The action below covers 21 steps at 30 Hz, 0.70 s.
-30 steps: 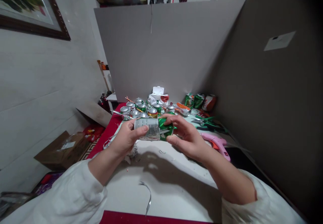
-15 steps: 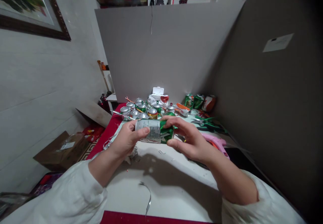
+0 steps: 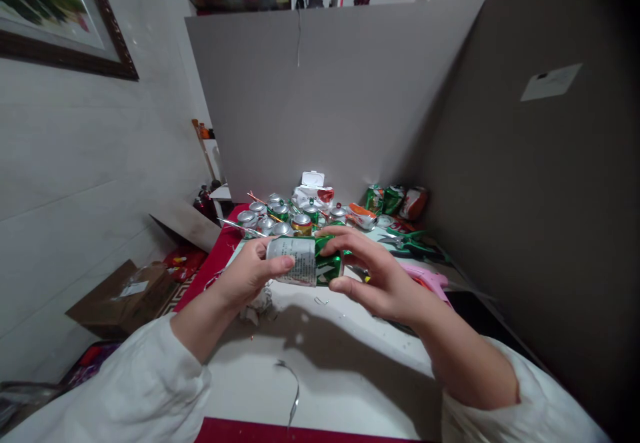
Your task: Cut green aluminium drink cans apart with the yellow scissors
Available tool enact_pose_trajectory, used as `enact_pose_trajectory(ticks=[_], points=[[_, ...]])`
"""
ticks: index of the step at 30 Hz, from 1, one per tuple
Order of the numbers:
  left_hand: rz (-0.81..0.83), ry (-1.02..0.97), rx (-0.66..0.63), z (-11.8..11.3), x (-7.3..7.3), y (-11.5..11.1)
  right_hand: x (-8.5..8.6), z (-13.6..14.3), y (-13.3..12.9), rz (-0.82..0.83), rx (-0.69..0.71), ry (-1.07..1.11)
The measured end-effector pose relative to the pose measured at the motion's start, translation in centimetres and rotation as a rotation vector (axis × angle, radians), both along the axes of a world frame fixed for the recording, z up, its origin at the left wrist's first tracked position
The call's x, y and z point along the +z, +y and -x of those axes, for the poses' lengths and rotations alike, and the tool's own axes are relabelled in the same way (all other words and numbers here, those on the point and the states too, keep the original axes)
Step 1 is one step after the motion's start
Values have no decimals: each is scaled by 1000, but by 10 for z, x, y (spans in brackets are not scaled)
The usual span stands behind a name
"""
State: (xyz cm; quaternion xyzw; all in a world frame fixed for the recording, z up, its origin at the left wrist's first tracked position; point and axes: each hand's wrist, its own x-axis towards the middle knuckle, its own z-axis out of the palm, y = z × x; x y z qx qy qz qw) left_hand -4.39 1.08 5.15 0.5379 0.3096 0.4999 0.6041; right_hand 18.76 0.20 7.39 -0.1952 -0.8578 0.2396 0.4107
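A can piece, silver with printed text (image 3: 300,264) on its left part and green (image 3: 327,271) on its right, lies sideways in the air above the white board. My left hand (image 3: 257,266) is closed round the silver end, thumb on the printed text. On the green end, the fingers and thumb of my right hand (image 3: 367,266) press from above and below. Whether the two parts are one can or two pieces fitted together, I cannot tell.
Several cut cans (image 3: 301,224) stand behind my hands, beside a wipes pack (image 3: 313,196). Crushed cans (image 3: 394,200), green-handled scissors (image 3: 407,243) and a pink tool (image 3: 425,276) are at right. A metal strip (image 3: 296,396) lies on the white board (image 3: 240,390).
Both hands and the can have shifted very slightly left. The green end has turned a little, showing a white marking on it.
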Motion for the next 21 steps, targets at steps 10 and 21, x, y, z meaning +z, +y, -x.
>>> enact_pose_trajectory(ticks=[10,21], points=[[-23,25,45,1,3,-1,-12,8,1,-84,-12,60],[-113,150,83,4,-8,4,-33,21,5,102,-2,219]])
